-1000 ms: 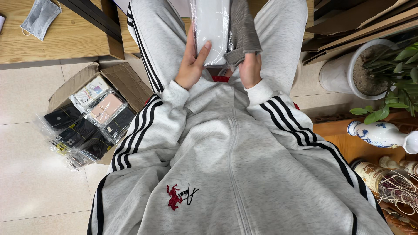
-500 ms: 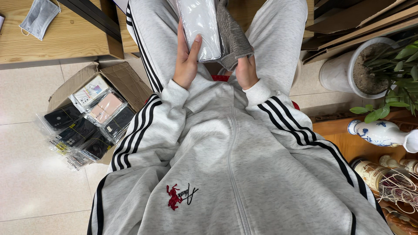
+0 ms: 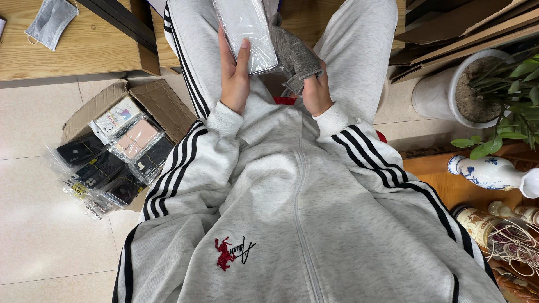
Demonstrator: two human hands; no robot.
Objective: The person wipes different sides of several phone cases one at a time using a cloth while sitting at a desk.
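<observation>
Tiled floor (image 3: pixel 33 247) bears a cardboard box (image 3: pixel 106 101); left hand (image 3: pixel 234 78) clasps a clear packet (image 3: pixel 246 31), right hand (image 3: pixel 315 92) a grey cloth (image 3: pixel 292 53).

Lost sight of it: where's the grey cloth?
In the head view, the grey cloth is bunched in the right hand, beside the clear packet the left hand holds.

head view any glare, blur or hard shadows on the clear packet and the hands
Head view: soft, even indoor light with no hard shadows; the clear plastic-wrapped white flat packet in the left hand shows a pale sheen that washes out its detail; the right hand gripping the grey cloth is sharp; the frame edges bend slightly from the wide lens.
</observation>
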